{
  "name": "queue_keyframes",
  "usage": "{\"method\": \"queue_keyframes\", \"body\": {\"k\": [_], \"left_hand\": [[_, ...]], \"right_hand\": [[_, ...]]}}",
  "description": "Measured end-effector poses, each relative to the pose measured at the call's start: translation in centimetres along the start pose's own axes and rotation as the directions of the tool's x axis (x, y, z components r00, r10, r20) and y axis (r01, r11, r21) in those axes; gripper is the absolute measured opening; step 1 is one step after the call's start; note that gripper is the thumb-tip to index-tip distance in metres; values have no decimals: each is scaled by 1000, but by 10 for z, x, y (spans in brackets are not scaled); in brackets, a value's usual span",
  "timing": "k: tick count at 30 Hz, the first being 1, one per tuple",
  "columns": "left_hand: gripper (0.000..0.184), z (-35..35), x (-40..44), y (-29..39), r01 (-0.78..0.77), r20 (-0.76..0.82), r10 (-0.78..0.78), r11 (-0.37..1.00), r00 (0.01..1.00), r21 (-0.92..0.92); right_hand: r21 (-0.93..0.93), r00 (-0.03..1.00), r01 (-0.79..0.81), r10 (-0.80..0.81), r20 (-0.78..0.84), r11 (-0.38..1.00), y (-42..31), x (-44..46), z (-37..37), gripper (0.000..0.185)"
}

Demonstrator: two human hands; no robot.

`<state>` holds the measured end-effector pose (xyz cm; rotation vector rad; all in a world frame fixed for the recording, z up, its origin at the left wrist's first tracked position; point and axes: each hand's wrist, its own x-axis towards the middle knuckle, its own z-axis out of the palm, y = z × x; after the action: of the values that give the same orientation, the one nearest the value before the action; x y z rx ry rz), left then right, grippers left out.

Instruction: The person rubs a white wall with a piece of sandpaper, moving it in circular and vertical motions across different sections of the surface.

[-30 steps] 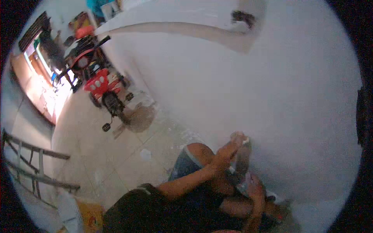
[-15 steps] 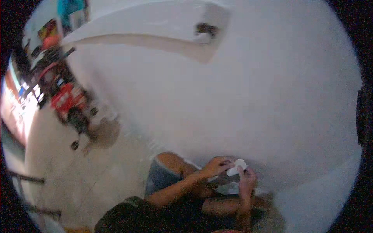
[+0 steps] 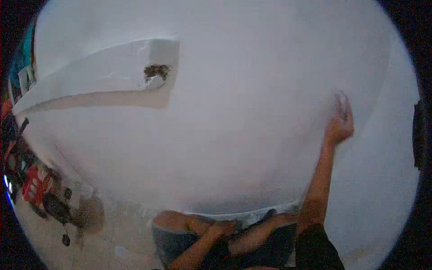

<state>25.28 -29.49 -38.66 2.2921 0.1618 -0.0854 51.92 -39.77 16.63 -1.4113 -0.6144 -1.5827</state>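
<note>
My right hand (image 3: 340, 126) is raised at the right, close against the white wall (image 3: 252, 121). Its fingers point upward and are smeared by motion; whether they hold the white piece from earlier does not show. My left hand (image 3: 223, 228) is low, over my bent legs. Its fingers are dark and unclear, and I cannot make out anything in them. Up and left on the wall is a long pale band with a beige lower strip (image 3: 103, 99). A ragged dark hole (image 3: 156, 72) with a white edge sits near its right end.
A red machine (image 3: 35, 183) with dark parts stands on the floor at the far left. Beige floor (image 3: 130, 238) lies left of my legs. My knees (image 3: 171, 220) are bent close to the wall's foot. A teal item (image 3: 21, 60) hangs at the upper left edge.
My hands were together at a small white piece above my lap. Now the right hand is up at the wall, the left is lower, and the white piece cannot be seen. The view has swung right.
</note>
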Motion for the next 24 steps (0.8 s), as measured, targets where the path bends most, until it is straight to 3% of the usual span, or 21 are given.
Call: {"method": "queue_keyframes", "body": {"k": [2,6,7,9,10,12,14,16,19,21,23,24], "left_hand": [[51,-1,-2,2,18,5,-18,1000,1000,-8],[52,2,1,4,44,20,-43,999,999,-20],[52,3,1,4,47,26,-46,999,999,-21],[53,4,3,2,54,37,-53,998,998,-26],[53,2,2,2,54,41,-53,998,998,-30],[53,2,5,2,56,44,-54,998,998,-41],[54,1,8,4,58,45,-55,997,997,-56],[54,3,10,6,62,54,-59,996,997,-61],[55,3,13,9,68,62,-63,995,996,-73],[56,1,16,11,77,60,-72,993,996,-85],[56,-2,14,12,83,53,-78,992,996,-99],[56,-4,14,8,86,55,-80,991,995,-103]], "right_hand": [[142,997,22,-12,-70,990,-40,2,23,35],[252,954,273,-296,56,928,-107,-38,24,40],[237,953,275,-297,60,932,-101,-47,17,40],[299,867,382,-452,212,874,-87,-68,12,42],[253,873,432,-471,123,866,-58,-68,16,40],[177,995,40,-55,86,983,-32,-43,16,37],[20,949,-312,310,60,950,-10,5,27,34],[99,996,-90,89,5,991,-37,37,41,34],[283,964,165,-215,158,945,-124,15,48,36],[481,853,396,-507,121,782,-152,-39,44,36],[528,662,446,-664,349,723,-138,-80,19,36],[496,666,451,-650,367,742,-110,-91,22,38]]}}
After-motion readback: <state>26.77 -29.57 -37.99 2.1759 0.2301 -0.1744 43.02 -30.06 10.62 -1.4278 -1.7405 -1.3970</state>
